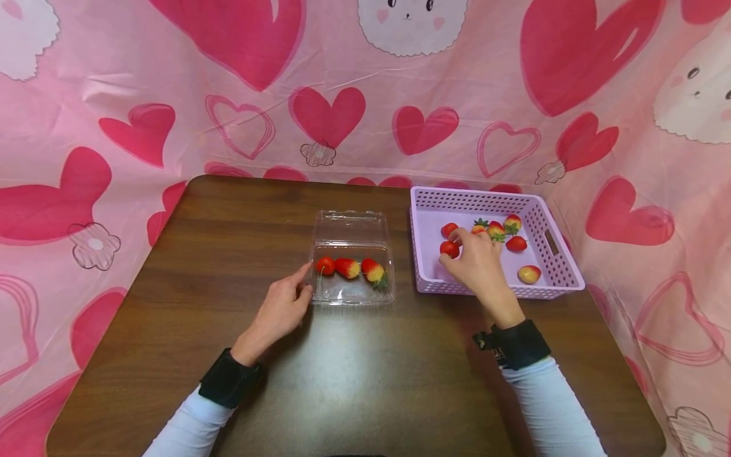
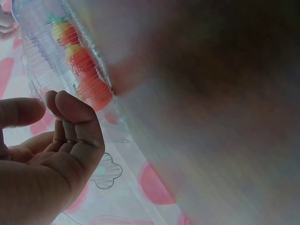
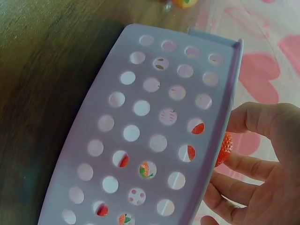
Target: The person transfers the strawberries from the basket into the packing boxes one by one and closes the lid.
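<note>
A clear hinged plastic box (image 1: pixel 351 292) stands with its lid raised at the back. Three strawberries lie in a row inside it, among them a red and yellow strawberry (image 1: pixel 347 268). My left hand (image 1: pixel 280 304) touches the left side of the box, index finger and thumb apart along it. Over the lilac basket (image 1: pixel 425 254), my right hand (image 1: pixel 476 260) reaches in and pinches a red strawberry (image 1: pixel 449 249) between thumb and fingers. That strawberry (image 3: pixel 226 149) shows between the fingers, past the basket's rim, in the right wrist view.
Several more strawberries lie in the basket, including a pale yellow-red one (image 1: pixel 529 274) near its front right and a red one (image 1: pixel 516 244). Box and basket stand apart on a dark brown wooden table (image 1: pixel 342 374). A pink heart-patterned cloth (image 1: pixel 240 133) hangs behind and beside it.
</note>
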